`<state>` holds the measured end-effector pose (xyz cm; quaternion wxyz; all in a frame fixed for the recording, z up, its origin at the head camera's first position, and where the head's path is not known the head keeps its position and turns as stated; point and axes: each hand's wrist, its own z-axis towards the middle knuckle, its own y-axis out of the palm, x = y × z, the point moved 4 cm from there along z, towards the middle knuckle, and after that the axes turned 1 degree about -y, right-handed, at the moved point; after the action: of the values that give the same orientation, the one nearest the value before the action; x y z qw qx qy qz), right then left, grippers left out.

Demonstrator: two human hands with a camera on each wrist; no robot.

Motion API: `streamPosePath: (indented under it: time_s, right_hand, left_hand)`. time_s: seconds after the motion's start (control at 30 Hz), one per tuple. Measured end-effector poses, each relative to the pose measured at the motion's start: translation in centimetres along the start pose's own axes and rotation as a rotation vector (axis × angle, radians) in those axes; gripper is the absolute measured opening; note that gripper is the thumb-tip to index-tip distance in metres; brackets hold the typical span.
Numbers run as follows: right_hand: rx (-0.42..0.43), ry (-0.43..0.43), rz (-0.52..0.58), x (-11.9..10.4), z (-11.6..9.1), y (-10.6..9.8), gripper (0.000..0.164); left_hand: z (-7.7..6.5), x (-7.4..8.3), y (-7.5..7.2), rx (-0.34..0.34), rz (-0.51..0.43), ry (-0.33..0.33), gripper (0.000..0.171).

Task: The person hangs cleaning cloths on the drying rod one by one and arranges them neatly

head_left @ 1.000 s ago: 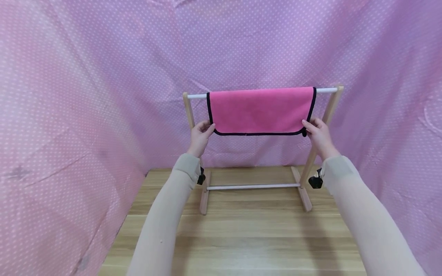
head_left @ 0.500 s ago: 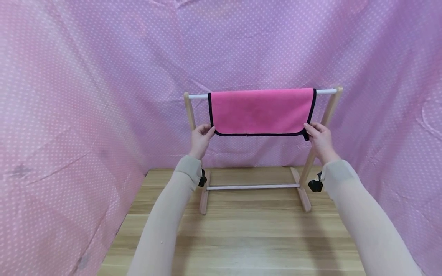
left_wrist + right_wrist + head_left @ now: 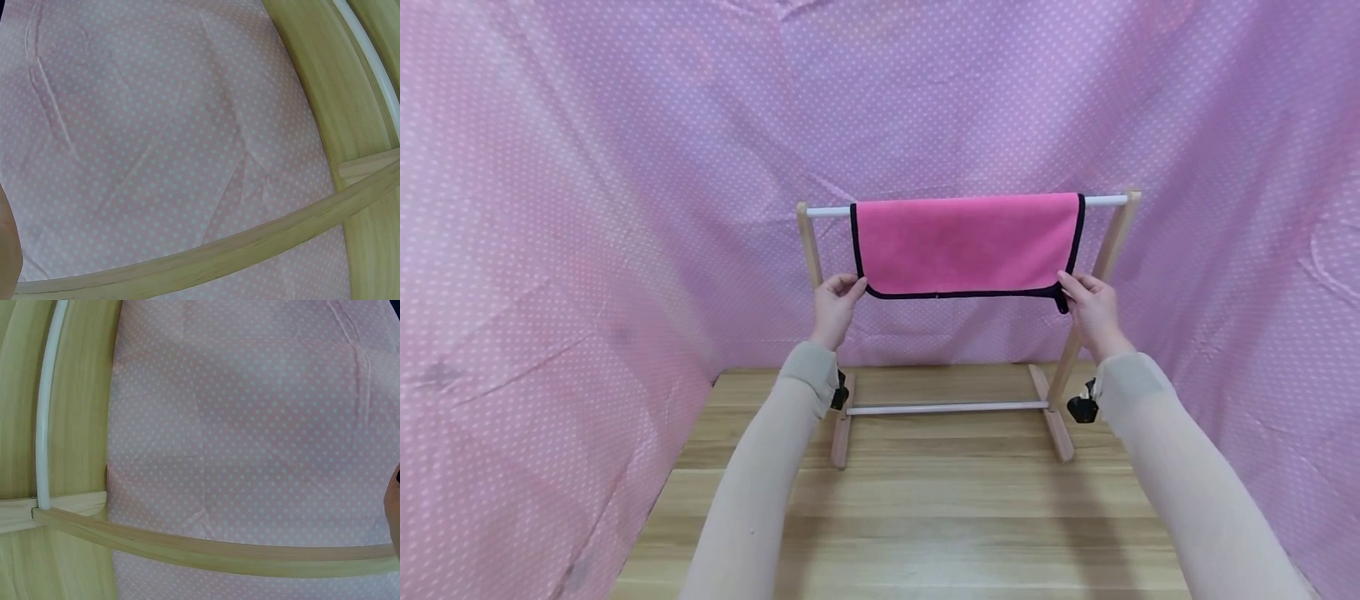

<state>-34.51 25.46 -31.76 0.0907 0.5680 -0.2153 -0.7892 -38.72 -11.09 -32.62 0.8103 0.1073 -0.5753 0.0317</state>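
A pink cloth (image 3: 966, 246) with black edging hangs folded over the white top bar (image 3: 830, 212) of a wooden rack. My left hand (image 3: 835, 308) pinches its lower left corner between thumb and fingers. At the lower right corner, my right hand (image 3: 1093, 312) pinches the black edge, where a short bit of the back layer pokes out below the front. Only a sliver of the left hand (image 3: 7, 247) enters the left wrist view, and a sliver of the right hand (image 3: 394, 515) the right wrist view; the cloth is barely visible there.
The rack's right post (image 3: 1117, 237) and left post (image 3: 810, 246) stand just behind the hands. A white lower bar (image 3: 947, 408) joins the feet on the wooden table (image 3: 955, 517). Pink dotted fabric (image 3: 925, 108) hangs behind and on both sides.
Both hands have moved slightly down, still pinching the cloth's lower corners. The back layer's black edge shows a little further below the right corner than before.
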Motion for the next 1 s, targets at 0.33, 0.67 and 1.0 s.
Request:
streamPosePath:
  time_s: [0.33, 0.67, 1.0]
  right_hand:
    - [0.058, -0.031, 0.086, 0.6, -0.1, -0.5, 0.028]
    - [0.052, -0.042, 0.028, 0.6, -0.1, -0.4, 0.034]
    - [0.081, 0.003, -0.166, 1.1, -0.3, -0.7, 0.038]
  left_hand:
    - [0.1, -0.3, 0.3, -0.027, -0.056, -0.001, 0.013]
    - [0.1, 0.7, 0.4, -0.092, 0.008, 0.022, 0.017]
    - [0.4, 1.5, 0.6, -0.059, 0.03, 0.056, 0.021]
